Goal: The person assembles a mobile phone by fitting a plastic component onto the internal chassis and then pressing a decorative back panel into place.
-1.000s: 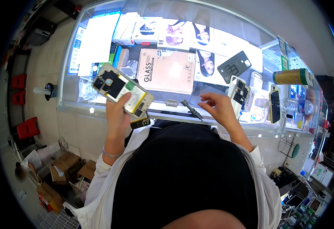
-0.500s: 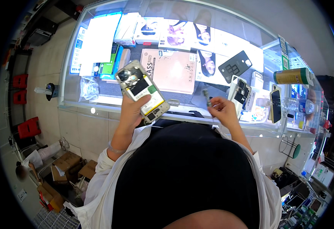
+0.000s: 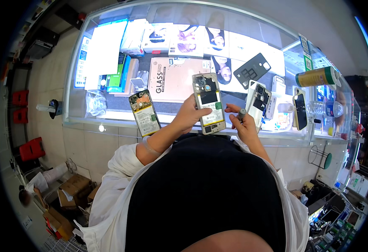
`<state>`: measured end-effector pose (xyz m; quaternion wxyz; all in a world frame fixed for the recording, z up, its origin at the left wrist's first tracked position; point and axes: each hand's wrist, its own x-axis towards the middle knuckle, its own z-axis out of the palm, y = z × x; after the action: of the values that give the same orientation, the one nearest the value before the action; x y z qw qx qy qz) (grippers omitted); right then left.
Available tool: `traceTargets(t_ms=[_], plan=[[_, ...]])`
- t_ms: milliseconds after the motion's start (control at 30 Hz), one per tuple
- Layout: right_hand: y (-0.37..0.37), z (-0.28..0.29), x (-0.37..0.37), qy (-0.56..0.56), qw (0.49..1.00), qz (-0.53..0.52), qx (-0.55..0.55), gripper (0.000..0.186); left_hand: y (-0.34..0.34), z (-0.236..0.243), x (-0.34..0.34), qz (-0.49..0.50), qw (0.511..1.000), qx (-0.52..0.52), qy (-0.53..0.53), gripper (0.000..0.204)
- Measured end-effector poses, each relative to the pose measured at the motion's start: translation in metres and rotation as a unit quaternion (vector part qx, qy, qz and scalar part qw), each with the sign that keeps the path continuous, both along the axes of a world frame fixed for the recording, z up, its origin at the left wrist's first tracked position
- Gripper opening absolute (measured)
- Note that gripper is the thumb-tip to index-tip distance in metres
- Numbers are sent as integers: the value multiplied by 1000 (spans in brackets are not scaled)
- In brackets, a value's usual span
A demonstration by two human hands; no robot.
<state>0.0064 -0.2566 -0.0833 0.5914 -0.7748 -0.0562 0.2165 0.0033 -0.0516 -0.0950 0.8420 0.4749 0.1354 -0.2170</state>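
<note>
My left hand (image 3: 187,112) grips an opened phone (image 3: 208,101) with its back off, battery and internals showing, its thumb lying across the battery. My right hand (image 3: 245,128) is closed on a short grey screwdriver (image 3: 242,114), just right of that phone. Another opened phone (image 3: 145,113) with an orange patch near its top lies on the counter's edge, left of my left hand. Right of my right hand lie a white opened phone (image 3: 260,103) and, farther back, a dark back cover (image 3: 252,70).
The glass display counter (image 3: 87,126) holds boxes and a large pink carton (image 3: 177,67). At its right are a yellow cylinder (image 3: 314,76), a black-screened phone (image 3: 300,111) and a plastic bottle (image 3: 331,108). A person and cardboard boxes (image 3: 72,191) are at lower left.
The phone in my left hand has moved right and turned upright. The phone formerly beneath it now lies separately at the left. My right hand has picked up the screwdriver from the counter.
</note>
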Motion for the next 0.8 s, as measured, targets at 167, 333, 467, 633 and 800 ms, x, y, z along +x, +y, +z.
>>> traceTargets(t_ms=[167, 333, 467, 633, 800], plan=[[1, -22, -9, 52, 991, -78, 91, 33, -12, 0, 2, -59, 997, 17, -40, 56], [-2, -15, -13, 76, 989, -113, 60, 32, -18, -14, -3, -100, 985, 101, -94, 74], [-12, -18, -21, 113, 980, -143, 73, 31, -16, -8, -7, -166, 943, 249, -147, 74], [-14, -24, -33, 83, 981, -175, 9, 24, -17, -6, -16, -212, 899, 344, -167, 64], [-10, -24, -31, 9, 978, -168, -119, 15, -18, -3, -12, -216, 899, 346, -157, 51]])
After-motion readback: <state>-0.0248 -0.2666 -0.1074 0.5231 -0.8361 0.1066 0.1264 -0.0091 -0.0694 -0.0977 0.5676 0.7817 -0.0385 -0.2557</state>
